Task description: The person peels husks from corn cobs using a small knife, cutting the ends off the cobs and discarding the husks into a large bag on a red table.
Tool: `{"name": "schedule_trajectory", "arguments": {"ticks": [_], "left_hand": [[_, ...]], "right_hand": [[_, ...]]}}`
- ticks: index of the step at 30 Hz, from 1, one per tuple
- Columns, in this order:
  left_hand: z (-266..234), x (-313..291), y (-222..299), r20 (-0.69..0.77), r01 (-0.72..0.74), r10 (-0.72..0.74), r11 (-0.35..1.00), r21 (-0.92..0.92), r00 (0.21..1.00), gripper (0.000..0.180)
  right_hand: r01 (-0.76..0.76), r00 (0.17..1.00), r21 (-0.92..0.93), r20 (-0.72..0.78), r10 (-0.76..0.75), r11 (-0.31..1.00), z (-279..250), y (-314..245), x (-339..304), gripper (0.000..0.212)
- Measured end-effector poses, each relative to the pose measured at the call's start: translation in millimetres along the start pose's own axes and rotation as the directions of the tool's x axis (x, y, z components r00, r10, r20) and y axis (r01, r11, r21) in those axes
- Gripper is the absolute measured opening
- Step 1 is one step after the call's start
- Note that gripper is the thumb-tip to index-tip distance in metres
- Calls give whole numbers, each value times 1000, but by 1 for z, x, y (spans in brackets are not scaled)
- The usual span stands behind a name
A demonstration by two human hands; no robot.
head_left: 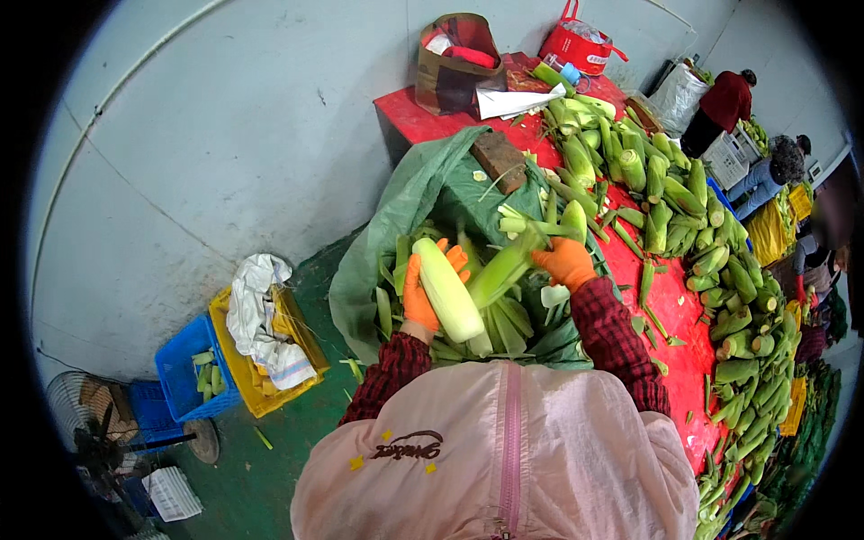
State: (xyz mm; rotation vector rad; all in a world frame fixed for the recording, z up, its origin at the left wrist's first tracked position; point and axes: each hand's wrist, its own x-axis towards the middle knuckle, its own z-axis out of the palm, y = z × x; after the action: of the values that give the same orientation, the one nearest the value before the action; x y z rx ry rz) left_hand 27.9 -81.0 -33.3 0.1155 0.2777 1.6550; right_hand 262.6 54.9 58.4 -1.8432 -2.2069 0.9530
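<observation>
My left hand [417, 295], in an orange glove, is closed around a pale green ear of corn [447, 292] that is tilted over a green sack [355, 297]. Most of the outer leaves are off this ear. To its right, my right hand [568, 263], gloved the same way, grips a green corn husk [507, 270], its fingers partly hidden by the leaves. Stripped husk leaves [510, 326] fill the sack's open mouth beneath both hands.
Unpeeled corn [684, 198] is heaped along a red table [661, 315] at my right. A brown block [500, 162] lies on the sack's far edge. Yellow [301, 346] and blue crates [171, 360] and a fan [90, 409] stand at left. Other people [720, 110] are at far right.
</observation>
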Motion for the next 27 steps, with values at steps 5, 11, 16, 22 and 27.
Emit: {"name": "schedule_trajectory", "arguments": {"ticks": [5, 11, 16, 22, 27], "left_hand": [[32, 5, 9, -2, -103, 128, 810, 577, 992, 70], [82, 13, -42, 477, -441, -59, 291, 849, 877, 63], [52, 25, -66, 42, 156, -410, 437, 886, 911, 32], [47, 50, -87, -123, 255, -507, 200, 946, 853, 36], [55, 72, -106, -199, 305, -456, 170, 937, 868, 40]], "right_hand": [[106, 988, 567, 36, -153, 817, 5, -63, -60, 67], [125, 980, 789, -4, -198, 601, 3, -30, -89, 49], [207, 959, 879, -268, 86, 430, -26, 66, -209, 47], [-104, 618, 859, -339, 709, 501, 24, 175, -329, 40], [-47, 533, 910, -325, 781, 411, -5, 217, -298, 34]]}}
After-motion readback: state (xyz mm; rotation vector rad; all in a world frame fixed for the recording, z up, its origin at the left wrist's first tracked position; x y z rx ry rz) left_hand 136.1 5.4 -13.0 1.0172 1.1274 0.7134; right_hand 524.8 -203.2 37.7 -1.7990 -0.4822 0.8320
